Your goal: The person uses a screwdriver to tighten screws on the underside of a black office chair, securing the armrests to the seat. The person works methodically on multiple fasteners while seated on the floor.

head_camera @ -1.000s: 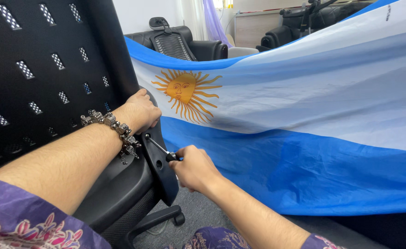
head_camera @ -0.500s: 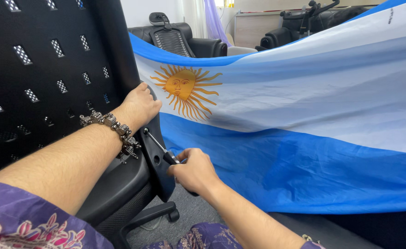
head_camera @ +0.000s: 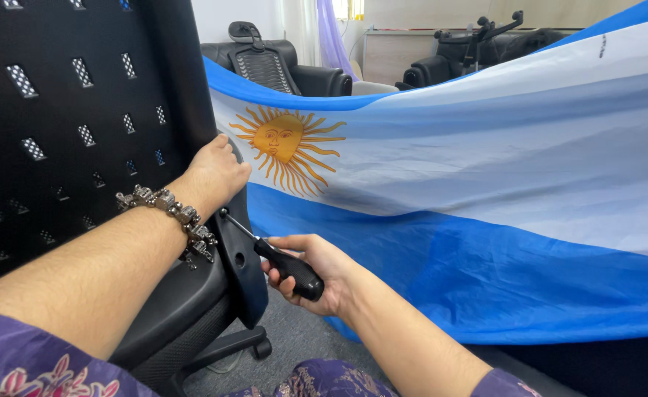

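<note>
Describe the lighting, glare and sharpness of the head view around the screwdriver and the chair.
Head view: bright, even indoor light; the screwdriver in the right hand is sharp, with a small glint on its black handle; the left hand on the black chair back is clear; the flag glows softly, and the far chairs look slightly softer.

The left hand (head_camera: 217,173) grips the edge of a black perforated office chair back (head_camera: 81,125). The right hand (head_camera: 316,276) holds a black-handled screwdriver (head_camera: 280,261), tip against the black plastic bracket (head_camera: 239,257), beside a blue-and-white sun flag (head_camera: 485,184).
</note>
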